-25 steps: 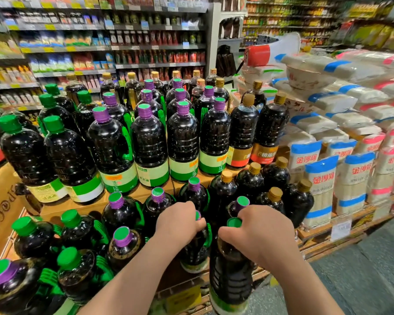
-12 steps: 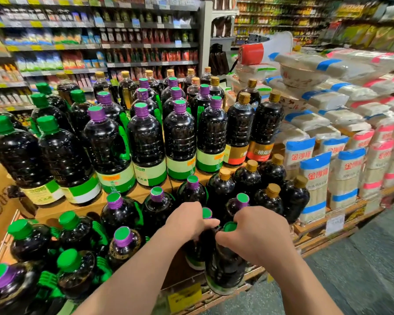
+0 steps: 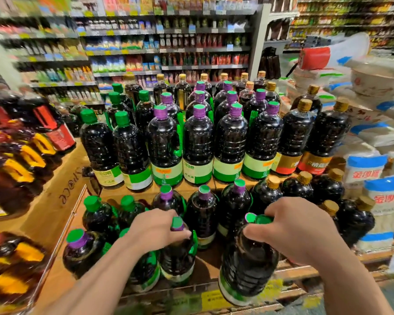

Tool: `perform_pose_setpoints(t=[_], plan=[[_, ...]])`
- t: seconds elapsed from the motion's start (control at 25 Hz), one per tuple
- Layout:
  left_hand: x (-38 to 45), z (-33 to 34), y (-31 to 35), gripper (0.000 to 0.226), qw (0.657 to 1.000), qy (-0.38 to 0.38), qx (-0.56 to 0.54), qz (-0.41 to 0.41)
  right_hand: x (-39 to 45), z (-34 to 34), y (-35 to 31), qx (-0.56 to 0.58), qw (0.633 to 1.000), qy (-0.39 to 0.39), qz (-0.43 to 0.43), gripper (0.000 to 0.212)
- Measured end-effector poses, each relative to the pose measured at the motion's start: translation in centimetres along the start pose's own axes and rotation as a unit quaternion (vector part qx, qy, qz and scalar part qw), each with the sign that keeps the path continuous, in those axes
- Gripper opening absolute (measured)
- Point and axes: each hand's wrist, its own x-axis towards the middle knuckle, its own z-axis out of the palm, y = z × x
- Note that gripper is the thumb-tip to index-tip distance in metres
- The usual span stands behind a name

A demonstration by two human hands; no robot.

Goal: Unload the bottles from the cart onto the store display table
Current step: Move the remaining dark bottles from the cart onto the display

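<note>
My left hand (image 3: 154,227) grips the neck of a dark bottle with a purple-and-green cap (image 3: 177,258), which stands upright on the front of the lower tier of the display table (image 3: 205,269). My right hand (image 3: 298,233) holds a second dark bottle with a green cap (image 3: 248,264) by its neck, tilted, at the table's front edge. Several like bottles (image 3: 198,144) stand in rows on the raised tier behind. No cart is in view.
Bottles with yellow and red handles (image 3: 27,155) fill the left side beside a cardboard box (image 3: 62,196). Gold-capped bottles (image 3: 305,185) and bagged noodles (image 3: 384,208) stand at the right. Store shelves (image 3: 168,51) run along the back. Floor shows at bottom right.
The view has swung left, showing the yellow-handled bottles. Both hands keep their bottles; the left bottle now stands on the lower tier and the right bottle has come forward to the table's edge.
</note>
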Motion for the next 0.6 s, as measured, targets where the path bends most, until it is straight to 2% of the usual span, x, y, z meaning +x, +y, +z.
perform_pose_setpoints(t=[0.08,0.2,0.4,0.6], plan=[[0.2,0.1,0.4,0.051,0.999,0.044,0.007,0.008,-0.1,-0.2,-0.6,-0.008,1.000,0.004,-0.013,0.055],[0.6,-0.1,1.7,0.039,0.999,0.026,-0.025,0.012,-0.3,-0.3,-1.6,-0.011,0.999,0.010,-0.030,0.056],[1.3,1.4,4.5,0.036,0.995,0.064,-0.075,0.017,-0.4,-0.1,-2.4,0.013,0.999,0.023,-0.044,0.056],[2.1,1.7,6.7,0.035,0.985,0.092,-0.124,0.076,-1.2,0.7,-3.6,-0.011,0.999,0.028,-0.037,0.060]])
